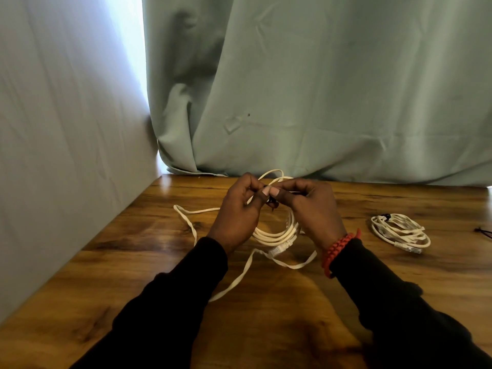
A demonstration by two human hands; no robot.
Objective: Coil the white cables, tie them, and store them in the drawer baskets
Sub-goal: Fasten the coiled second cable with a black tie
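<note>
Head view showed fingertips (269,192) of both hands pinched together on a small dark tie at the top of a white coil (274,234), left hand (239,211) and right hand (311,206) raised above the table (138,251). Loose cable trailed leftward; a tied coil (399,231) lay well right.

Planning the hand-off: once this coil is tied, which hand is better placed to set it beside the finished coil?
Probably the right hand: the finished coil lies on the table on its side, while the left hand would have to cross over.
</note>
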